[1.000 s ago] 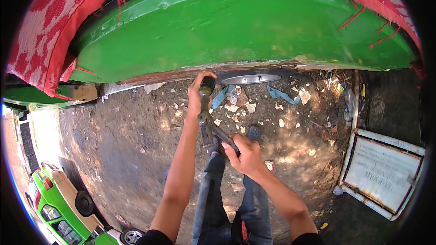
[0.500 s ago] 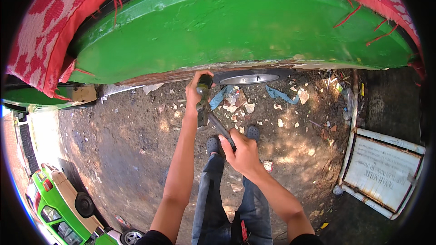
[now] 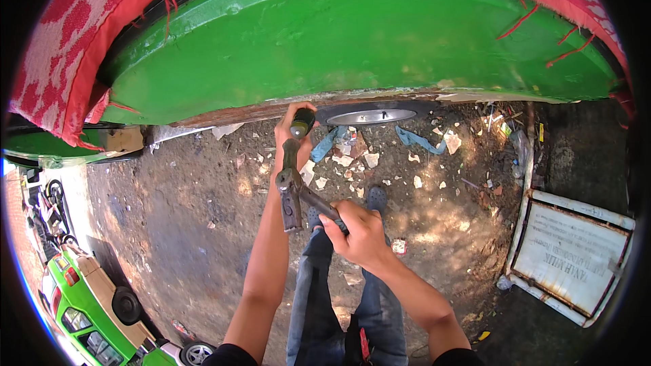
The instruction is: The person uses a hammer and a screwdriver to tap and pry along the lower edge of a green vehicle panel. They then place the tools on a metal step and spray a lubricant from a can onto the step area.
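On my feed, I have the left grip (image 3: 284, 133) wrapped around a dark-handled tool (image 3: 302, 124), at eleven o'clock from the right grip (image 3: 363, 232), which clasps a hammer (image 3: 290, 188), head toward ten. A green panel (image 3: 352, 41) arcs across twelve o'clock.

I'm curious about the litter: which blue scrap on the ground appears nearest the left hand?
The left blue scrap, beside the pale shards, appears just right of the left hand; the other blue scrap lies farther right.
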